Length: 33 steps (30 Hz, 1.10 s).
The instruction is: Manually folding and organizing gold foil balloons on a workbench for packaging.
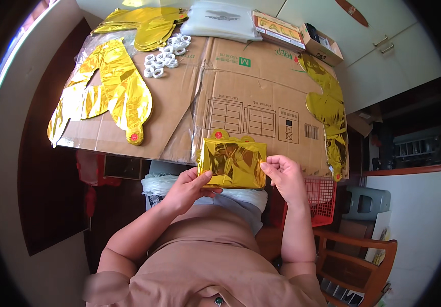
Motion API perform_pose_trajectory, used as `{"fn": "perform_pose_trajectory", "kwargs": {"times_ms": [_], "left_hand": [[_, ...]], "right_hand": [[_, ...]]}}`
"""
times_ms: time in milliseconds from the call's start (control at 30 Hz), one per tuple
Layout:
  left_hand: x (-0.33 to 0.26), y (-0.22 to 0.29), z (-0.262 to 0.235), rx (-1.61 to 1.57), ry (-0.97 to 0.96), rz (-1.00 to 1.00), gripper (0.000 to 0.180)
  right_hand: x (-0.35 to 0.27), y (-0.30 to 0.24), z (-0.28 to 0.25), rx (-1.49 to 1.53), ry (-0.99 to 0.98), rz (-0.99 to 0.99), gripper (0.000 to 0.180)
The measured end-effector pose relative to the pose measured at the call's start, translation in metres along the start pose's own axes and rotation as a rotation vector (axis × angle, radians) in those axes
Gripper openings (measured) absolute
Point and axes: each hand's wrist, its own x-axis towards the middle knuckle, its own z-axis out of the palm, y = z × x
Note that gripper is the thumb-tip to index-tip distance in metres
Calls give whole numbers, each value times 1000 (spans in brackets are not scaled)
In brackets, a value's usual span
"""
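Note:
A gold foil balloon [232, 162], folded into a small rectangle, is held at the near edge of the cardboard-covered table [251, 97]. My left hand [189, 187] pinches its lower left corner, thumb on top. At its right edge my right hand [284, 176] grips it with the fingertips. A small red valve spot shows at the folded balloon's top edge.
Flat gold foil balloons lie at the left [110, 92], the far left [146, 23] and the right edge [328, 110]. Several white ribbon rolls [165, 55], a stack of clear bags [219, 19] and small boxes [322, 45] sit at the back. A red basket [321, 199] and wooden chair [356, 261] stand to my right.

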Motion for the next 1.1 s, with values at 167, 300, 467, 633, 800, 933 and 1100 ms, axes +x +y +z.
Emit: {"fn": "perform_pose_trajectory", "kwargs": {"times_ms": [167,300,467,633,800,933,1100], "left_hand": [[-4,10,1,85,-32,-8,33],[-12,30,-1,168,-36,-46,36],[-31,80,2,681,119,65,44],[-32,108,12,1094,294,445,71],[-13,117,33,1245,199,363,82],[16,120,29,1065,258,641,99],[45,137,26,900,97,453,62]], "right_hand": [[19,-8,0,-59,-147,-36,22],[25,-20,3,43,-230,-12,23],[35,-13,-4,202,-149,-12,24],[45,-13,-8,379,-129,-77,14],[45,-30,-9,387,-100,-172,13],[44,-63,-15,320,-65,-219,17],[65,-77,-32,316,-17,-258,20]]}}
